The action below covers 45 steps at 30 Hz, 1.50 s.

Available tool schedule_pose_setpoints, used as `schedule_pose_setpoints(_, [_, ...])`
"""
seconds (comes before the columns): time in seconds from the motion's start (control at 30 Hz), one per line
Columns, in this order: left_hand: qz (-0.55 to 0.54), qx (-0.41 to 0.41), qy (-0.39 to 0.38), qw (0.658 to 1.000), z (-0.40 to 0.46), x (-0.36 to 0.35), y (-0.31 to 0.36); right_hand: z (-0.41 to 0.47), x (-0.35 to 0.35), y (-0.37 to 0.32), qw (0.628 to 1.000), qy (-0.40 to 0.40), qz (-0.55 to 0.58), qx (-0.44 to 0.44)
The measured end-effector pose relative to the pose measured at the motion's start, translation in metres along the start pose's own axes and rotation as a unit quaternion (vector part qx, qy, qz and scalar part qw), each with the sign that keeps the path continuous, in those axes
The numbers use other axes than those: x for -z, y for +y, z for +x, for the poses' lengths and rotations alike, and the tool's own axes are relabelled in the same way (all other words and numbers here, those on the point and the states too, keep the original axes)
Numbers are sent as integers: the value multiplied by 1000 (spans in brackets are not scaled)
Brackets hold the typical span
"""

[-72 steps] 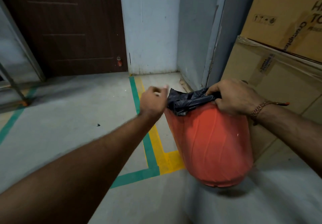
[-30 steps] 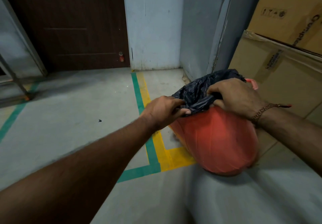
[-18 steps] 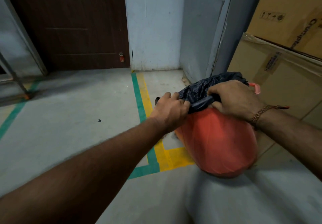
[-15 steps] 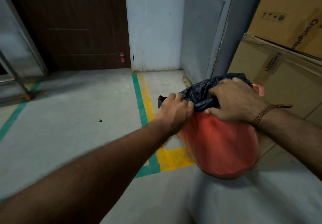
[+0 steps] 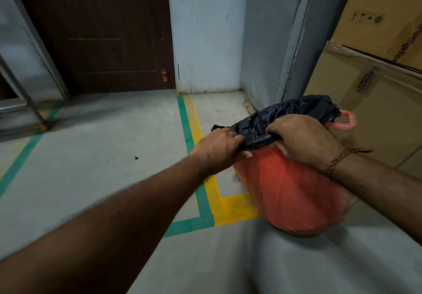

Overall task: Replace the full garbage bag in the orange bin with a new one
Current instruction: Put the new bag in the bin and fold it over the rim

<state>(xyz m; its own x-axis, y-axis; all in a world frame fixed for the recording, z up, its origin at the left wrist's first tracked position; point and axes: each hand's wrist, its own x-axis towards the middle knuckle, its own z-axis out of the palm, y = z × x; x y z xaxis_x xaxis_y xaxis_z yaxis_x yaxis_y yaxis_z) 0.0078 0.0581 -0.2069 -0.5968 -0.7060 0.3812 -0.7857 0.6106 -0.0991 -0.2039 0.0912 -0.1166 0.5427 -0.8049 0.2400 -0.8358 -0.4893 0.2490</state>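
The orange bin (image 5: 290,193) stands on the concrete floor at the right, beside stacked cardboard boxes. A black garbage bag (image 5: 285,115) is draped over its top, with its plastic folded over the near rim. My left hand (image 5: 220,148) is shut on the bag's left edge at the rim. My right hand (image 5: 301,140) grips the bag at the near rim, a bracelet on its wrist. A pink handle (image 5: 347,120) sticks out at the bin's far right. The bin's inside is hidden.
Cardboard boxes (image 5: 376,76) rise close behind the bin on the right. A grey pillar (image 5: 296,37) and a pale wall stand behind it. A dark door (image 5: 102,31) is at the back left. Green and yellow floor tape (image 5: 201,179) runs beside the bin.
My left hand moved from the air to the bag's left edge and closed on it. The black bag has spread from a bunch into a wider cover over the bin's top.
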Motion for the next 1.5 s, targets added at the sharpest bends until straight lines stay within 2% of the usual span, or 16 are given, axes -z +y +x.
schedule_pose_setpoints(0.17, [-107,22,-1,994,-15,1,-8,-1,-3,1,1000,9,9,-9])
schedule_pose_setpoints(0.27, [-119,40,8,992,-11,1,-8,-2,-6,4,1000,21,7,-10])
schedule_pose_setpoints(0.47, [29,-3,50,998,-6,4,-7,6,-4,21,998,36,48,-13])
schedule_pose_setpoints(0.63, [133,10,122,984,1,11,-5,10,-8,35,993,66,96,-17])
schedule_pose_setpoints(0.73, [167,-9,147,975,5,14,0,9,-8,45,991,53,119,-28])
schedule_pose_setpoints(0.8, [178,-19,154,972,8,18,7,8,0,43,997,32,62,-31])
schedule_pose_setpoints(0.87, [186,-23,154,970,13,20,12,8,8,34,999,44,-24,-5])
schedule_pose_setpoints(1.0, [203,-27,146,968,18,21,14,11,9,7,998,59,22,32])
schedule_pose_setpoints(1.17, [133,-27,144,980,19,13,8,13,-11,13,995,90,40,20])
schedule_pose_setpoints(1.4, [-13,85,70,994,3,10,-19,10,-14,37,991,116,66,26])
schedule_pose_setpoints(1.5, [-50,91,91,990,1,10,-23,8,-14,42,989,118,80,32])
